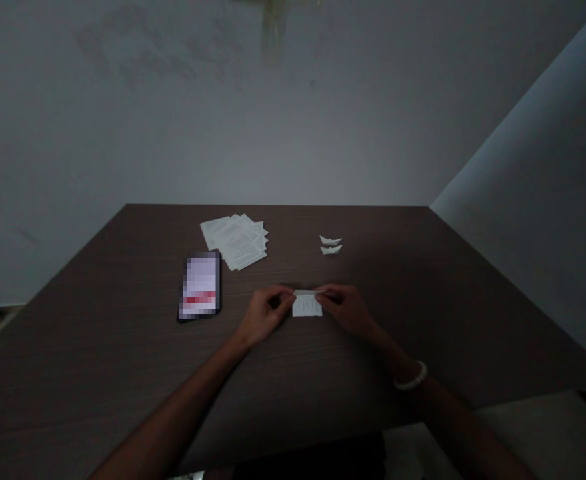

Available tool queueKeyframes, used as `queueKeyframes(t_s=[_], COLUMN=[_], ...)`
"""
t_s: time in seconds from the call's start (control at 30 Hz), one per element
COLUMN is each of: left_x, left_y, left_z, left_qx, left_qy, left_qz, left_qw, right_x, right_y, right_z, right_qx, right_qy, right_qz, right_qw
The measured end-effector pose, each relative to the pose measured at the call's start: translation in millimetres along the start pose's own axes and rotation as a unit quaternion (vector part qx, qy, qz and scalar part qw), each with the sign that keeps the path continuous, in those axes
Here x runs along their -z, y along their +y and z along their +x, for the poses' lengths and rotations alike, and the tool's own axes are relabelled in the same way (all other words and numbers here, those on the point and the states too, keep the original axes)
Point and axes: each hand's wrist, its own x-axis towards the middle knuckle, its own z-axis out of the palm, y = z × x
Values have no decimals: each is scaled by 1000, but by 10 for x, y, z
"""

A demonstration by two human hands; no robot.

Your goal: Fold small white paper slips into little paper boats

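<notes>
A small white printed paper point(307, 305) lies on the dark wooden table point(123, 360), its top edge folded over. My left hand point(265, 313) pinches the paper's upper left corner with closed fingers. My right hand point(345, 308) pinches the upper right corner the same way. A white bracelet point(411, 379) sits on my right wrist. Both forearms reach in from the near edge.
A stack of printed paper sheets point(236, 240) lies fanned at the back of the table. A phone point(200, 287) with a lit screen lies left of my hands. Two small folded paper boats point(331, 245) sit behind the hands. Walls stand behind and to the right.
</notes>
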Motion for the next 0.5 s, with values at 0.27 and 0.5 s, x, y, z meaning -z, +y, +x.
queueKeyframes(t_s=[0.27, 0.5], left_x=[-9, 10], left_y=[24, 27], left_z=[-18, -14], left_qx=[2, -16], left_qy=[50, 46], left_qz=[-19, -32], left_qw=[999, 998], right_x=[-17, -39], right_y=[86, 89], right_z=[-7, -30], right_qx=[-8, 32], right_qy=[24, 40], right_qz=[49, 23], right_qw=[999, 998])
